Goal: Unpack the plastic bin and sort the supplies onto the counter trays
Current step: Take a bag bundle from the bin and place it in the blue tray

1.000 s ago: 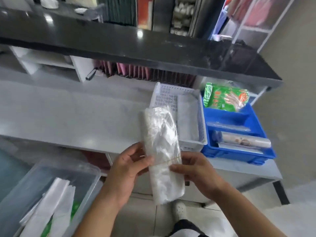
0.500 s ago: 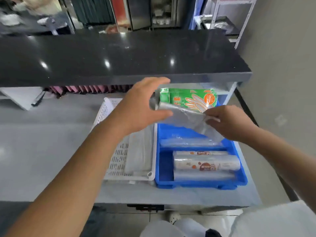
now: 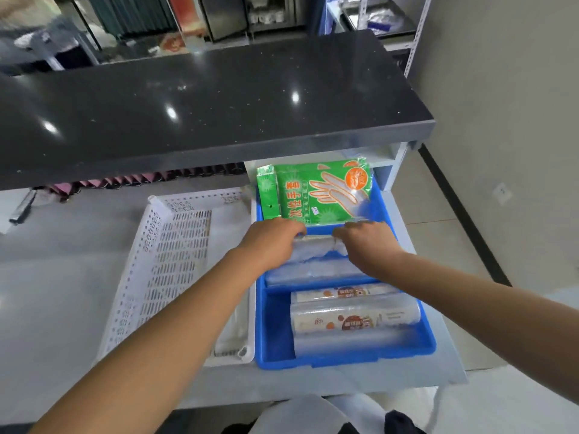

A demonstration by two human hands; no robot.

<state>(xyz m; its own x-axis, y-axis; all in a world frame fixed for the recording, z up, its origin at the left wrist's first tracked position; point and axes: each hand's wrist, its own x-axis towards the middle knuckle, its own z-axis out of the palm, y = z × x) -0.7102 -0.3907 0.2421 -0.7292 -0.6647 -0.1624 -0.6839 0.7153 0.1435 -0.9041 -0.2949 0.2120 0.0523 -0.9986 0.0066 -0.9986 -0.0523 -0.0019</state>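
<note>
A blue tray (image 3: 344, 360) sits at the right end of the grey counter, beside a white perforated tray (image 3: 175, 258). My left hand (image 3: 271, 242) and my right hand (image 3: 365, 245) both grip a clear bundle of plastic bags (image 3: 316, 247), pressed down into the blue tray's middle, just in front of a green pack of disposable gloves (image 3: 313, 192) that leans at the tray's back. Clear wrapped rolls (image 3: 354, 317) with orange labels lie in the tray's front part. The plastic bin is out of view.
A black shelf top (image 3: 219, 101) overhangs the back of the counter. A flat clear packet (image 3: 233, 327) lies along the white tray's right side. The counter ends just right of the blue tray; tiled floor and a wall lie beyond.
Both hands carried the bag bundle from near my body, over the counter, and lowered it into the blue tray. The view swung right and the plastic bin left the frame.
</note>
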